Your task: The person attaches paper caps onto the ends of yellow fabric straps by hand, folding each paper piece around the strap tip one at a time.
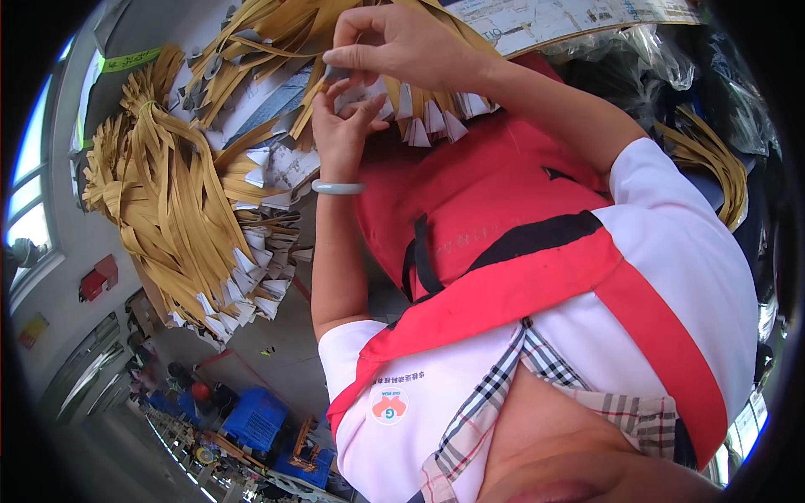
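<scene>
My right hand [402, 46] is closed in a pinch, thumb against fingertip, at the grey end of a tan strip [333, 74]. Just below it, my left hand [342, 126], with a pale bangle on the wrist, has its fingers curled but apart. The left fingertips reach up to the same grey end; whether they grip it is hard to see. Flat tan strips [260, 42] with grey ends lie behind both hands. White-tipped strip ends [432, 121] hang over the near edge beneath my right hand.
A thick bundle of tan strips [168, 176] with white ends hangs at the left. More strips [713, 163] hang at the right by clear plastic wrapping [646, 54]. My red apron [495, 201] is close to the work surface. Blue crates [256, 417] stand at the lower left.
</scene>
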A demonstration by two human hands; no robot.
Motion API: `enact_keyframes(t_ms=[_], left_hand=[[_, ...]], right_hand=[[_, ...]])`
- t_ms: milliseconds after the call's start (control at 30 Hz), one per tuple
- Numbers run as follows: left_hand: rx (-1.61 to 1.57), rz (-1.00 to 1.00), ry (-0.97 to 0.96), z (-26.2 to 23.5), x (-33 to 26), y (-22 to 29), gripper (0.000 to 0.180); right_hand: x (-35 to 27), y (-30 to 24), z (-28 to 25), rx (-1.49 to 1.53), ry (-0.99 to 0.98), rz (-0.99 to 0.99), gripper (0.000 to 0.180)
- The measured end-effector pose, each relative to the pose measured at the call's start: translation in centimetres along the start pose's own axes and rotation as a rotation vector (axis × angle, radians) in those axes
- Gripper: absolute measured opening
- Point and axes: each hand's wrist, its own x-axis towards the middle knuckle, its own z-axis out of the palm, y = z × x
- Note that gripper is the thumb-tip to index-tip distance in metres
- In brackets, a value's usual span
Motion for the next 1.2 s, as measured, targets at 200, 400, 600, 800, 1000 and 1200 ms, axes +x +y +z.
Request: enact_keyframes(t_ms=[200, 400, 600, 800, 1000, 1200], left_hand=[[-0.764, 0.003, 0.206, -2.7, 5.9, 0.2, 0.04], [-0.86, 0.064, 0.031, -13.3, 14.0, 3.0, 0.039], [0.366, -0.094, 0.254, -17.3, 17.6, -0.4, 0.064], [0.322, -0.006, 0.514, -10.6, 9.9, 2.9, 0.07], [0.245, 0.164, 0.135, -8.2, 6.0, 0.3, 0.047], [0.011, 0.151, 0.129, -8.3, 10.1, -2.3, 0.085]], right_hand=[[-1.1, 1.2, 5.9, -0.06, -0.332, -0.218, 0.027], [-4.6, 4.2, 3.5, -0.109, -0.404, -0.037, 0.018], [-6.4, 4.8, 1.0, -0.092, -0.377, 0.191, 0.019], [-6.2, 5.0, -1.3, -0.159, -0.28, 0.106, 0.019], [-6.2, 6.3, -4.0, -0.247, -0.18, 0.179, 0.02], [-6.6, 5.0, -4.2, -0.403, -0.183, 0.069, 0.018]])
